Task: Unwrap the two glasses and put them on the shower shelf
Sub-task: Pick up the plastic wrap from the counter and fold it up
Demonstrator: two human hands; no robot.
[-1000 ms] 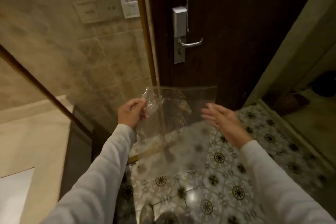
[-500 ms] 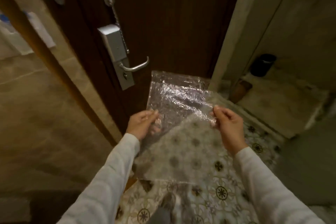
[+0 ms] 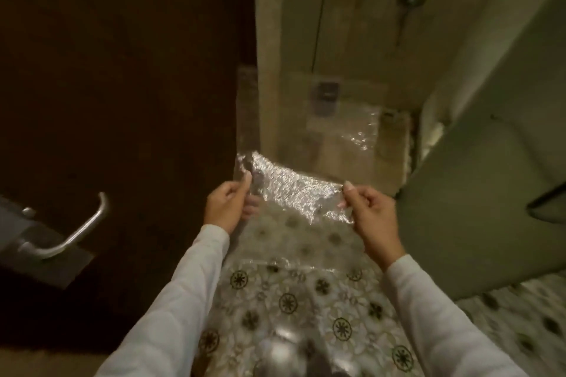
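The bubble wrap sheet [image 3: 294,193] is stretched out flat between both hands, and there is no glass in it; neither of the two glasses shows anywhere in this view, and no shower shelf can be made out either. At the sheet's left edge the left hand [image 3: 228,208] has its fingers [image 3: 245,184] pinched shut on the plastic, and at the right edge the right hand [image 3: 372,217] is pinched shut on the corner, so the wrap hangs taut between them with its lower part draping toward the patterned floor tiles [image 3: 291,303] beneath it. Left of the sheet stands the dark wooden door [image 3: 122,101], its lever handle [image 3: 82,226] further left and lower; beyond the sheet lies a tiled recess, and up past it a shower head [image 3: 409,1] on the wall. The risks, as I read them: the grip is only at two edges, so one slipping pinch drops the sheet onto glossy tiles, where loose plastic underfoot could make a slip; and with eyes and both hands on the wrap, the glasses are out of sight and unguarded, wherever they stand. Compared with half a second ago, the view swings right: the door handle slides from above the sheet to far left of it, the shower area opens up, and the hands draw wider apart, pulling the wrap tighter.
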